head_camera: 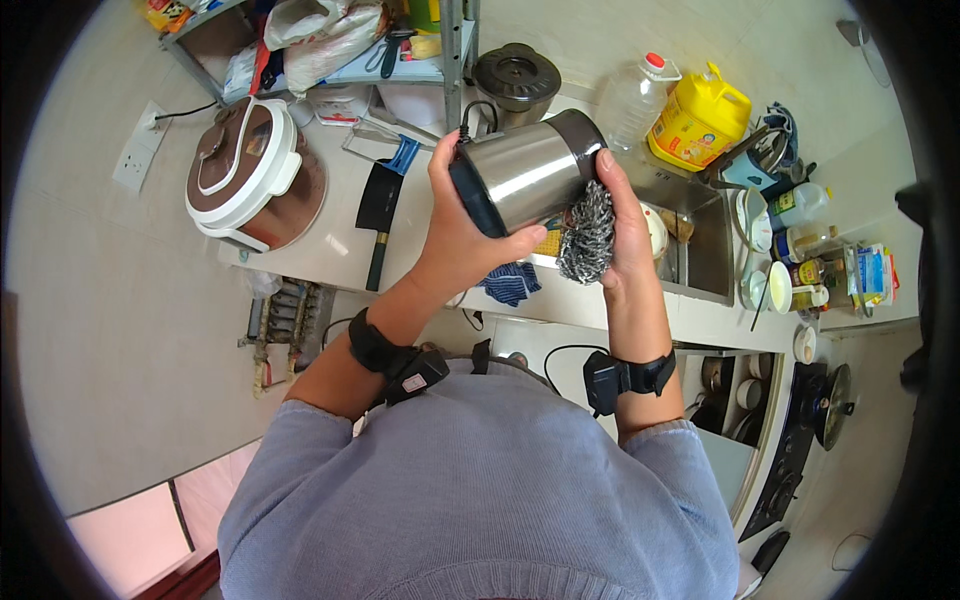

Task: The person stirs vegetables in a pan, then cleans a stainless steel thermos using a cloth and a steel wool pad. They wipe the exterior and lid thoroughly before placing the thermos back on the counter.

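Above the counter, a brushed-steel cylindrical appliance (525,172) with dark ends is held on its side, tilted. My left hand (457,240) grips its left end, with the thumb along the underside. My right hand (628,225) holds a steel wool scourer (587,236) in its palm, and its fingertips touch the dark right end. A black power cord (478,106) shows by the left end; I cannot tell whether it joins the appliance. Below it, a blue striped cloth (511,283) hangs at the counter's front edge.
A cleaver (379,199) lies on the counter (322,251), its handle towards me, near a brown-and-white lidded cooker (251,176). At right are a steel sink (709,251), a clear jug (628,109), a yellow jug (697,120) and several bottles. A metal shelf (452,67) stands behind.
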Action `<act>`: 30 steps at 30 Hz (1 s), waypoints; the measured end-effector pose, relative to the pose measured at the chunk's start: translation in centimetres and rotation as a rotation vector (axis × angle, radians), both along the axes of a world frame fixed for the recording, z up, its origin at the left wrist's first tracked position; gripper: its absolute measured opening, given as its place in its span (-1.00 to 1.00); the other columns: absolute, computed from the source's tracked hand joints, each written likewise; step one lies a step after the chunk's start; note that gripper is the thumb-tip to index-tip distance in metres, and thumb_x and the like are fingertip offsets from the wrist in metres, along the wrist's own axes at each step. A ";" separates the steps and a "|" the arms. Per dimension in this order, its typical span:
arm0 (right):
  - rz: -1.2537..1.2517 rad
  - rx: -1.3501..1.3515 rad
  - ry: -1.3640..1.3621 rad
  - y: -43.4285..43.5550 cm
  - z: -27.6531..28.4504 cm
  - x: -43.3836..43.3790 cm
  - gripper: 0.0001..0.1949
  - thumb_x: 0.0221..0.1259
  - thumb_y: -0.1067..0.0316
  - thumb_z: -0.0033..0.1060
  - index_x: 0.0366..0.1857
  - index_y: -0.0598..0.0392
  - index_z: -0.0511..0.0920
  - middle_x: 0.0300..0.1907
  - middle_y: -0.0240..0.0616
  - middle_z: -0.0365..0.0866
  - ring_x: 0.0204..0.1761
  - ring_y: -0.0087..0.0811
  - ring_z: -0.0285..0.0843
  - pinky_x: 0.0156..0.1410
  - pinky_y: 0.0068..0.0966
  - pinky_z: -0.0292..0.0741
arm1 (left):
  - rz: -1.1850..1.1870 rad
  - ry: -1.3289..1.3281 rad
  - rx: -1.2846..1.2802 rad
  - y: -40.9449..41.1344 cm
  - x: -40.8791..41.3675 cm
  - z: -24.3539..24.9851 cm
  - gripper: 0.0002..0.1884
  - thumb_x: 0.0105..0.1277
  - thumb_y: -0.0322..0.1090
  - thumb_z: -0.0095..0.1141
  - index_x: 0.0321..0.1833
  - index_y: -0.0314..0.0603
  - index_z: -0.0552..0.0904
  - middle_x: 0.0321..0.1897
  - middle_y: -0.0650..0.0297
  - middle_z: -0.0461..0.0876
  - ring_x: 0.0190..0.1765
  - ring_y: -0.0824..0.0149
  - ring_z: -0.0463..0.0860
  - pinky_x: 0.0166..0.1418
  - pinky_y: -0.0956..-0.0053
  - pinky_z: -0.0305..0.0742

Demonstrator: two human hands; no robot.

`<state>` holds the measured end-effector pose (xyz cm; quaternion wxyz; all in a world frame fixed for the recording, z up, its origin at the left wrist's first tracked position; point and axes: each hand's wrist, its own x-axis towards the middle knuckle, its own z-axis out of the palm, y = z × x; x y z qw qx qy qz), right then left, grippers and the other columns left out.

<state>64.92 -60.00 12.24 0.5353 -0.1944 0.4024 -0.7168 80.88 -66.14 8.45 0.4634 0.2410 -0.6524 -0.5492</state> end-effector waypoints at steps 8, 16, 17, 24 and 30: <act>-0.560 -0.203 0.674 0.4 2.7 -0.9 -0.82 0.33 0.27 0.27 -0.24 0.12 0.52 -0.28 -0.33 0.59 -0.27 -0.58 0.48 -0.10 -0.60 0.46 | -0.144 0.349 0.696 0.0 1.4 -0.2 0.02 -0.01 -0.29 0.41 0.43 -0.10 -0.04 0.21 0.06 0.28 0.23 0.16 0.43 0.19 0.17 0.49; -0.429 -0.329 1.856 -1.1 -0.1 4.6 -0.63 0.13 0.31 0.32 0.03 0.11 0.56 0.08 -0.10 0.40 0.15 -0.08 0.29 0.29 -0.24 0.20 | -0.103 0.461 0.675 0.3 1.9 0.0 -0.03 -0.02 -0.40 0.36 0.39 -0.11 -0.04 0.15 0.11 0.34 0.15 0.23 0.48 0.08 0.25 0.53; -0.429 -0.357 1.832 -1.4 -0.2 4.1 -0.64 0.10 0.44 0.31 0.04 0.09 0.58 0.03 -0.12 0.42 0.09 -0.10 0.33 0.21 -0.28 0.30 | -0.058 0.471 0.641 0.3 2.0 -0.1 -0.02 -0.03 -0.40 0.36 0.39 -0.13 -0.05 0.16 0.10 0.32 0.17 0.23 0.47 0.10 0.27 0.52; -0.598 -0.327 1.716 -2.4 2.3 4.1 -0.73 0.10 0.47 0.38 -0.08 0.09 0.67 -0.17 -0.16 0.54 -0.15 -0.24 0.55 -0.10 -0.43 0.53 | 0.028 0.372 0.420 1.0 2.4 0.7 0.13 -0.07 -0.43 0.37 0.43 -0.26 -0.23 0.25 0.01 0.22 0.30 0.20 0.35 0.38 0.35 0.30; 0.061 -0.521 1.706 -0.7 4.2 6.3 -0.81 -0.04 0.53 0.41 -0.29 0.13 0.70 -0.20 -0.22 0.60 -0.19 -0.21 0.55 -0.10 -0.39 0.53 | 0.006 0.384 0.341 0.0 2.9 -0.9 0.13 -0.12 -0.53 0.35 0.43 -0.22 -0.23 0.25 0.01 0.24 0.29 0.19 0.38 0.35 0.30 0.35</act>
